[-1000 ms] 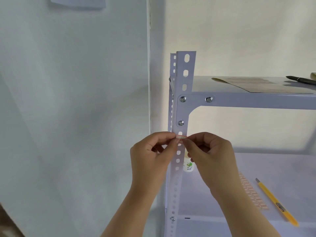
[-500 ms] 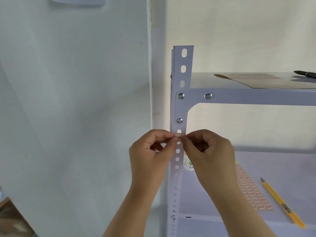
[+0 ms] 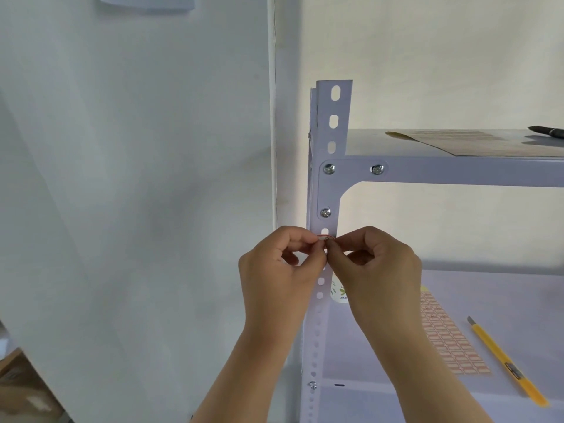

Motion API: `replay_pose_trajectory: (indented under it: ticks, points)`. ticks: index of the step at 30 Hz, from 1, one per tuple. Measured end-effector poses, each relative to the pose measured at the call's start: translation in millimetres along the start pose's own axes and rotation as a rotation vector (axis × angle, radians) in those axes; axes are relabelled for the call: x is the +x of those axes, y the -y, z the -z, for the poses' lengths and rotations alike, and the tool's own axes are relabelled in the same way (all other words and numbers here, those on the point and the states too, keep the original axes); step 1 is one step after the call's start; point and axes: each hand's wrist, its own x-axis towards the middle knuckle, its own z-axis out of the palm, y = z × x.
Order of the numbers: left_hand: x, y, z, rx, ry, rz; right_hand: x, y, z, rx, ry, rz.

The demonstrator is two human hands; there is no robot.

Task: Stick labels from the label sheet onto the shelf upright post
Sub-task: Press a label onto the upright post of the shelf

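A pale lilac perforated upright post (image 3: 332,135) rises at the centre, bolted to a shelf. A small white label with a red border (image 3: 325,238) lies across the post just below the lowest bolt. My left hand (image 3: 280,270) pinches the label's left end and my right hand (image 3: 378,264) pinches its right end, fingertips nearly touching in front of the post. The label sheet (image 3: 448,340), with rows of red-edged labels, lies flat on the lower shelf to the right of my right forearm.
A yellow utility knife (image 3: 506,361) lies right of the sheet on the lower shelf (image 3: 503,294). A small white bottle (image 3: 337,293) stands behind the post. The upper shelf (image 3: 457,170) carries a brown sheet (image 3: 476,143) and a black pen (image 3: 546,130). A white wall fills the left.
Both hands stay on the label at the same spot on the post. The view has shifted slightly, so the post and shelf sit a little differently in frame.
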Motion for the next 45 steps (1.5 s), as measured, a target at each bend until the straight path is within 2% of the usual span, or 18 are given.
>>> replay_pose_trajectory:
  ticks: [6, 8, 11, 15, 17, 24, 30, 38, 45]
  points:
    - [1, 2, 1, 0.115, -0.032, -0.118, 3, -4, 0, -0.001, -0.023, 0.003]
    - [0, 1, 2, 0.151, -0.047, -0.102, 5, -5, 3, 0.018, -0.026, -0.002]
    - [0, 5, 2, 0.034, 0.006, 0.035, 6, -5, 5, 0.072, 0.038, 0.003]
    - [1, 12, 2, -0.239, 0.249, 0.159, 4, -7, 2, 0.117, 0.084, 0.019]
    - [1, 12, 2, -0.301, 0.294, 0.180, 4, -9, 0, 0.157, 0.069, 0.007]
    - [1, 14, -4, -0.228, 0.233, 0.139, 7, -7, -8, 0.150, 0.010, 0.037]
    - [8, 12, -7, -0.299, 0.161, 0.198, 12, -12, -4, 0.121, 0.096, 0.123]
    - [14, 25, 4, -0.429, 0.335, 0.139, 13, -18, 3, 0.289, 0.218, 0.119]
    - [8, 31, 2, -0.378, 0.342, 0.077, 11, -21, -1, 0.290, 0.168, 0.082]
